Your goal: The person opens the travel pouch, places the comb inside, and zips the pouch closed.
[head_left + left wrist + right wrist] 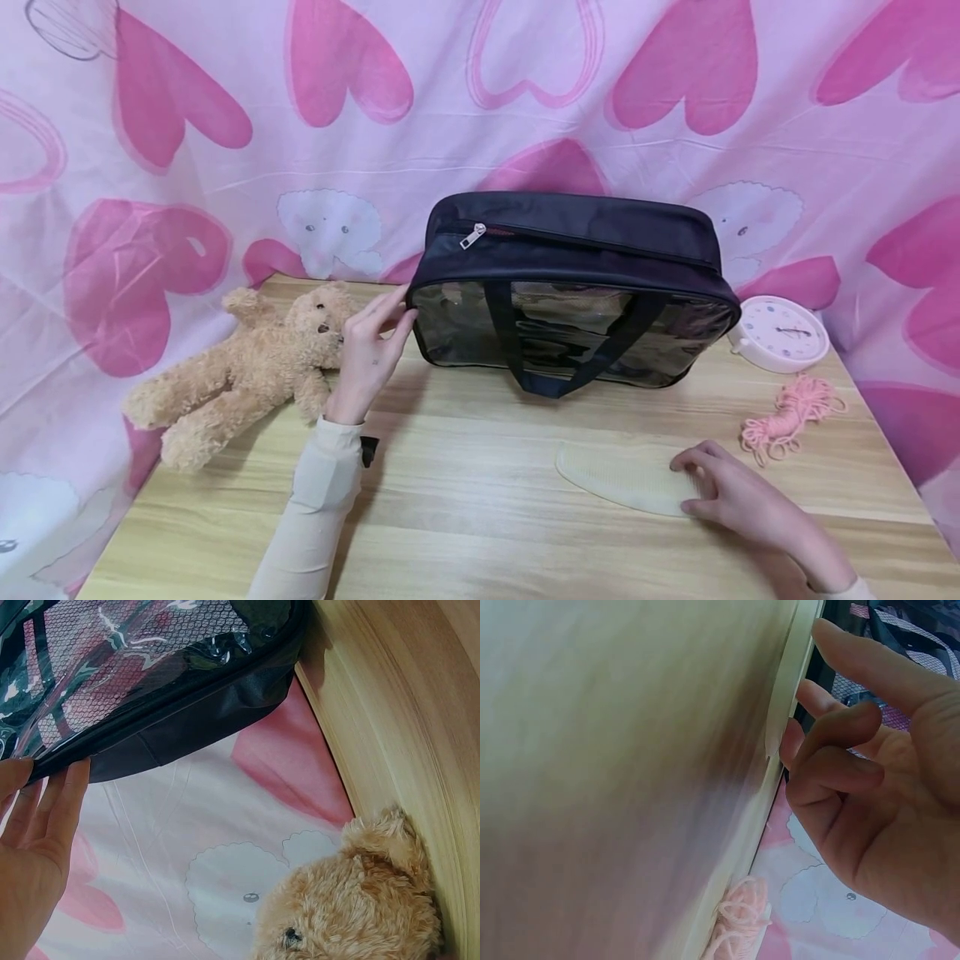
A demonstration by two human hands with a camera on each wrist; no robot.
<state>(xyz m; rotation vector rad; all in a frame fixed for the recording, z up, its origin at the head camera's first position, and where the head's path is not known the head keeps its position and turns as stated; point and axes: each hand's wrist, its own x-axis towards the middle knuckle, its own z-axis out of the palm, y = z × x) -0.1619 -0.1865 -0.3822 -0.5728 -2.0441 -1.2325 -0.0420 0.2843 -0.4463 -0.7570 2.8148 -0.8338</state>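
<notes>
A black bag (pixel 570 242) with clear sides stands at the back middle, its strap handle hanging down in front and a silver zipper pull (pixel 472 237) at its top left. My left hand (pixel 372 354) pinches the bag's left edge between thumb and fingers; the left wrist view shows them on the black piping (pixel 112 739). On the table lies a pale, translucent comb (pixel 622 481), curved along its near side. My right hand (pixel 738 496) holds the comb's right end, thumb at the near edge and index finger at the far edge. That end is partly hidden by the hand.
A tan teddy bear (pixel 262 358) lies at the left, close beside my left forearm. At the right are a round white clock (pixel 780 333) and a bundle of pink cord (pixel 787 421). A curtain with pink hearts (pixel 352 58) hangs behind the wooden table (pixel 465 517).
</notes>
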